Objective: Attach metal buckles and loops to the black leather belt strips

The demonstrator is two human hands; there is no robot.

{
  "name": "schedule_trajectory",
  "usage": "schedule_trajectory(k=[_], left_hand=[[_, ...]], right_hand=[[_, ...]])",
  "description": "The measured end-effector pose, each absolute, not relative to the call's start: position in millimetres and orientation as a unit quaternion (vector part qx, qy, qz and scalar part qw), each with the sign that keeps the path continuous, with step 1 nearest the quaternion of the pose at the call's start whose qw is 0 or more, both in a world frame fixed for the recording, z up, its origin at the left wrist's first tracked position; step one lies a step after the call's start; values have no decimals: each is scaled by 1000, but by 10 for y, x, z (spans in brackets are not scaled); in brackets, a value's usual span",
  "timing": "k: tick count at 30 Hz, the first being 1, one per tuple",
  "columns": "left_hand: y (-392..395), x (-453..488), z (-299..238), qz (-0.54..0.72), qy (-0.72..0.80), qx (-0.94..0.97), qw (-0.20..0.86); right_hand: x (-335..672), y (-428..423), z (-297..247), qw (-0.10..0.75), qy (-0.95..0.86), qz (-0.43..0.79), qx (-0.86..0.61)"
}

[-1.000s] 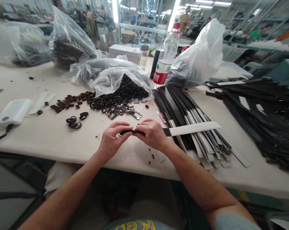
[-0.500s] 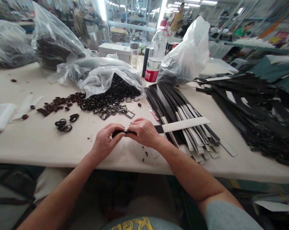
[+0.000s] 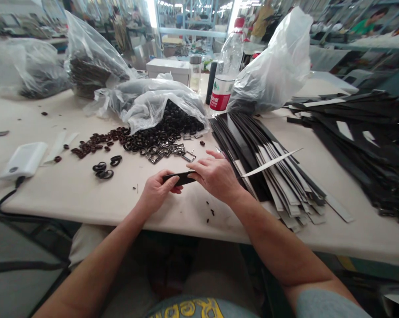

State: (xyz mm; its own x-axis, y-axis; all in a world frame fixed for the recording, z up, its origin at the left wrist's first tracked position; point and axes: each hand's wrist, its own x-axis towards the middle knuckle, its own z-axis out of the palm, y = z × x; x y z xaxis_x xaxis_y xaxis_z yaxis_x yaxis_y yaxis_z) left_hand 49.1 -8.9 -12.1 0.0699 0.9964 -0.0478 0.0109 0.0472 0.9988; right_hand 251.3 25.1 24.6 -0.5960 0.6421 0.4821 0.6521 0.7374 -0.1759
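Observation:
A black strap (image 3: 182, 178) with a pale tail end stretches between my hands above the front of the table. My left hand (image 3: 158, 189) pinches its left end, thumb on top. My right hand (image 3: 216, 176) is closed around the strap further right, some fingers lifted, and the pale tail sticks out beyond it over the strap pile. A small bit of metal shows by the right fingertips; its kind is partly hidden. Just behind my hands lie several metal buckles (image 3: 155, 155) and a heap of black loops (image 3: 173, 126). Black-and-white straps (image 3: 269, 163) are stacked to the right.
Brown loops (image 3: 87, 145) and a few black rings (image 3: 103, 170) lie left. A white device (image 3: 24, 161) with a cable sits at the left edge. Plastic bags (image 3: 166, 90), a bottle (image 3: 226, 75) and a jar (image 3: 195, 73) stand behind. More black straps (image 3: 358, 145) cover the right side.
The view has shifted left. Both hands still hold the strap, which has turned so its black face shows more; its pale tail now appears edge-on. Some right fingers have lifted.

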Motion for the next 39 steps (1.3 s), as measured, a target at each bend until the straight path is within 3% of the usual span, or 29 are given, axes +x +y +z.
schedule_trajectory(k=[6,12,21,39], left_hand=[[-49,479,-155,507,477,397,598],[-56,469,-111,506,443,345,655],[-63,458,-142,512,419,348,664],[-108,431,-116,456,430,429,650]], right_hand=[[2427,219,200,315,-896,-9,-312],[2431,339,20,349,-876,103,-315],[2418,300,109,357,-836,244,-337],[2400,274,74,315,-848,278,-323]])
